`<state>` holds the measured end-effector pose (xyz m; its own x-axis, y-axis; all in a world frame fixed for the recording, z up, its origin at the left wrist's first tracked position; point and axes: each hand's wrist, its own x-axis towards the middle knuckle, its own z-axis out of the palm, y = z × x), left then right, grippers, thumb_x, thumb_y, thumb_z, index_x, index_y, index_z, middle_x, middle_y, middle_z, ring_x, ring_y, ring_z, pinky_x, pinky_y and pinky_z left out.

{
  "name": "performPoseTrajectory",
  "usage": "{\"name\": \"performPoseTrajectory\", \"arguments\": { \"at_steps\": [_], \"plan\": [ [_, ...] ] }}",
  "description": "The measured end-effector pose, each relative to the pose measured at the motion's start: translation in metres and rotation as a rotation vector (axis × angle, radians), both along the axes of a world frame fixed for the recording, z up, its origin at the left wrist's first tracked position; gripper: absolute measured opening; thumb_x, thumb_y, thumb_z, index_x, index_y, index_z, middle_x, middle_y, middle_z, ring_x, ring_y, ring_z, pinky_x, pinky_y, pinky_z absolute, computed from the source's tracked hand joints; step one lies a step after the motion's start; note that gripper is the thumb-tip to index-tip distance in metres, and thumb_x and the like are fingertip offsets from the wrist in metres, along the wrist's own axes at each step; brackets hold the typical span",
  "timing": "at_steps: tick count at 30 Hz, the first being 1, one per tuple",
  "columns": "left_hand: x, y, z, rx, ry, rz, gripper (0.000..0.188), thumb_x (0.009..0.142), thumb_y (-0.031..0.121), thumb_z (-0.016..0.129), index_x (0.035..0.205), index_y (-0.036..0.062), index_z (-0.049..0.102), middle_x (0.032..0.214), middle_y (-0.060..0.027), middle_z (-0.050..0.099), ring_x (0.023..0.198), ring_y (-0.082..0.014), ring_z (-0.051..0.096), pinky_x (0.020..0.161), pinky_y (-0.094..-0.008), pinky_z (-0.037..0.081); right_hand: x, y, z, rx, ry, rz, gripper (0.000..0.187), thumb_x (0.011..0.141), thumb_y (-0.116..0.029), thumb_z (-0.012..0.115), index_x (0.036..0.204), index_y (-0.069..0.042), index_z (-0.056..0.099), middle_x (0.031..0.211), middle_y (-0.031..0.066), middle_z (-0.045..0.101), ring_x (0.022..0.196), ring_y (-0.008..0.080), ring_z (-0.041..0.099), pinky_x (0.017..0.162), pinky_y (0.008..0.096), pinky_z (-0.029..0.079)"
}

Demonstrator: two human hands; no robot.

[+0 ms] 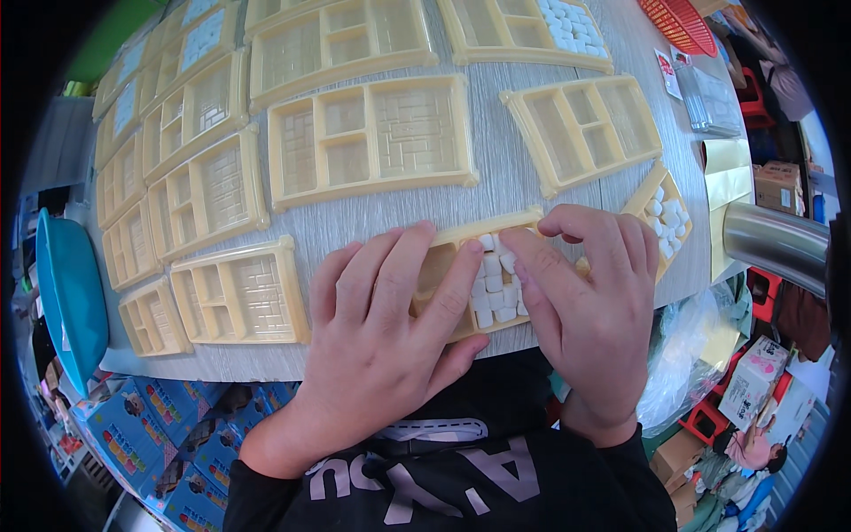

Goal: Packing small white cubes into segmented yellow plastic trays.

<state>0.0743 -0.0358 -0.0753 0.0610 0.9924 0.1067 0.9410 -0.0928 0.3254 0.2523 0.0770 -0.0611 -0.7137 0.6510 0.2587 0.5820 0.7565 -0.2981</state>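
In front of me lies a cream plastic tray [496, 223] with compartments. Small rounded white blocks [494, 284] stand packed in its right-hand part. My left hand [372, 301] lies across the tray's left side with fingers stretched out, its index fingertip against the white blocks. My right hand [598, 306] reaches over the right side with fingers bent. Its thumb and index finger meet closely at the upper blocks; whatever is between them is hidden. Just beyond this hand, a second cream tray [687, 191] holds loose white blocks [667, 222].
Several cream trays [372, 182] cover the grey wood-grain table [363, 226], some with white blocks. A red basket [678, 25] sits at far right, near clear bags [714, 99] and a metal cylinder [776, 239]. A teal basin [71, 293] and blue boxes [142, 434] flank the left edge.
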Motion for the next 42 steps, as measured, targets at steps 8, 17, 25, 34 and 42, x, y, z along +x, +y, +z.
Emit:
{"name": "performPoseTrajectory", "arguments": {
  "at_steps": [8, 17, 25, 34, 42],
  "plan": [
    [-0.001, 0.0, 0.0, -0.003, 0.02, 0.001, 0.06, 0.091, 0.046, 0.069, 0.146, 0.0214, 0.06, 0.141, -0.0154, 0.05, 0.129, -0.0311, 0.047, 0.11, -0.0483, 0.035, 0.0, 0.0, -0.003, 0.071, 0.045, 0.025, 0.027, 0.072, -0.012, 0.075, 0.099, -0.013, 0.076, 0.101, 0.0014, 0.062, 0.092, 0.0212, 0.06, 0.088, 0.0389, 0.043],
    [0.0, 0.001, 0.0, -0.004, 0.008, -0.006, 0.064, 0.084, 0.044, 0.074, 0.143, 0.019, 0.064, 0.142, -0.0153, 0.048, 0.129, -0.0356, 0.046, 0.11, -0.0495, 0.034, -0.004, 0.002, -0.002, 0.065, 0.036, 0.003, 0.025, 0.07, -0.012, 0.077, 0.095, -0.013, 0.073, 0.099, 0.0004, 0.06, 0.092, 0.0212, 0.059, 0.085, 0.0395, 0.043],
    [0.0, -0.001, 0.001, -0.021, 0.025, -0.003, 0.065, 0.084, 0.043, 0.075, 0.142, 0.0192, 0.064, 0.142, -0.0151, 0.047, 0.13, -0.0353, 0.045, 0.111, -0.0495, 0.034, -0.007, -0.002, 0.003, -0.027, 0.027, -0.012, 0.021, 0.079, -0.011, 0.077, 0.1, -0.009, 0.076, 0.1, 0.0052, 0.063, 0.09, 0.0258, 0.059, 0.086, 0.0424, 0.042],
    [-0.003, 0.0, -0.001, 0.018, -0.01, -0.007, 0.074, 0.084, 0.041, 0.077, 0.147, 0.0103, 0.055, 0.142, -0.0161, 0.051, 0.128, -0.0359, 0.048, 0.111, -0.0503, 0.035, -0.005, 0.002, 0.002, 0.009, 0.031, 0.008, 0.023, 0.075, -0.009, 0.077, 0.098, -0.009, 0.076, 0.1, 0.0052, 0.063, 0.091, 0.0263, 0.058, 0.087, 0.0422, 0.042],
    [-0.002, 0.001, -0.003, 0.076, -0.047, -0.019, 0.083, 0.083, 0.039, 0.08, 0.15, 0.0035, 0.046, 0.142, -0.0166, 0.053, 0.127, -0.0357, 0.05, 0.109, -0.0512, 0.037, -0.007, 0.003, 0.005, 0.02, -0.013, -0.004, 0.024, 0.075, -0.01, 0.075, 0.099, -0.011, 0.078, 0.101, 0.0045, 0.063, 0.092, 0.0262, 0.058, 0.087, 0.0425, 0.042]
  ]
}}
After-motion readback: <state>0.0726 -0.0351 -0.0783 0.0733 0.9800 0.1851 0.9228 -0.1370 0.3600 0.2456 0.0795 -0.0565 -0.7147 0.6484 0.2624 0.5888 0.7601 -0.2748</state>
